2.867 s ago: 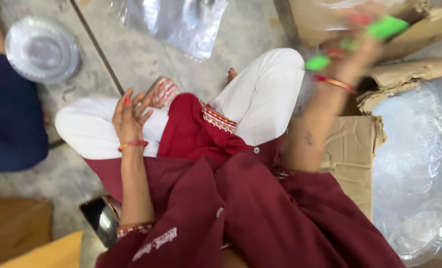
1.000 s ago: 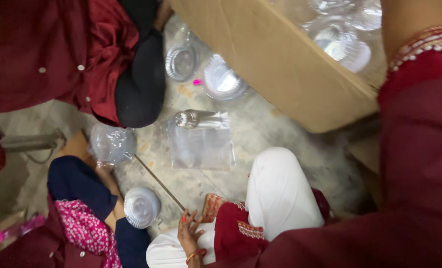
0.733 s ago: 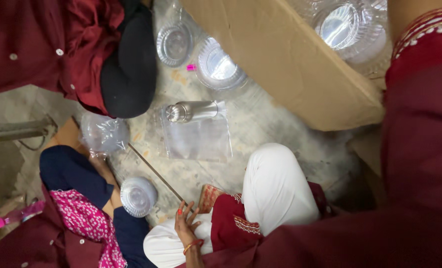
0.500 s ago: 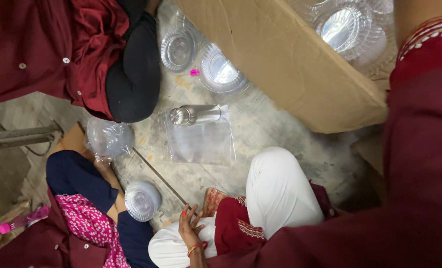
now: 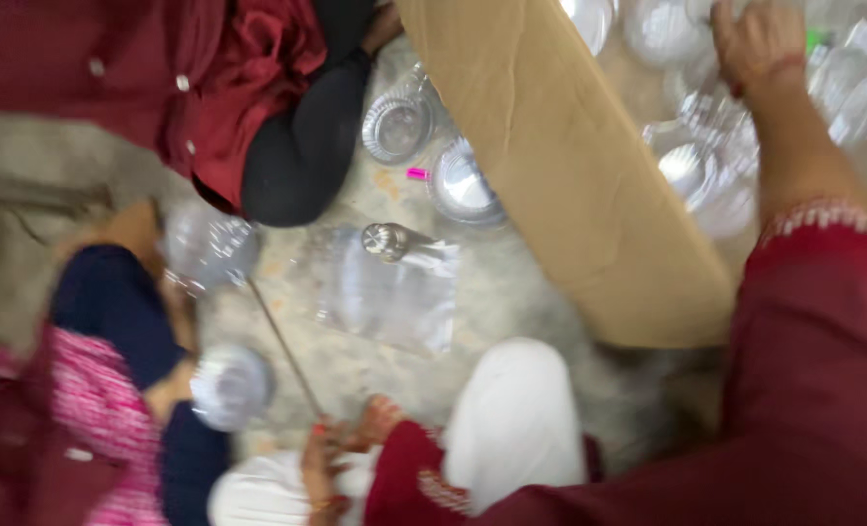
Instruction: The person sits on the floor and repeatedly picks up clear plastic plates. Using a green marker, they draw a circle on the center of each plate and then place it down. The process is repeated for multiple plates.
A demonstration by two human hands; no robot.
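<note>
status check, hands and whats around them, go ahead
Right hand reaching into cardboard box, on clear plastic lids; grip unclear. Left hand low by knee, near thin rod. Co-workers seated left.

Grey stone floor (image 5: 511,292), blurred. On it: clear plastic bag (image 5: 390,297), small metal cap (image 5: 387,241), thin rod (image 5: 285,346), round foil lids (image 5: 463,183), pink bit (image 5: 416,173), cardboard box (image 5: 580,185) below right-hand fingers (image 5: 735,24).

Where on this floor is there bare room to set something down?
Bare floor lies between the clear plastic bag, the cardboard box flap and the white-trousered knee. Crowded: inside the box, where the right hand reaches among clear lids.
</note>
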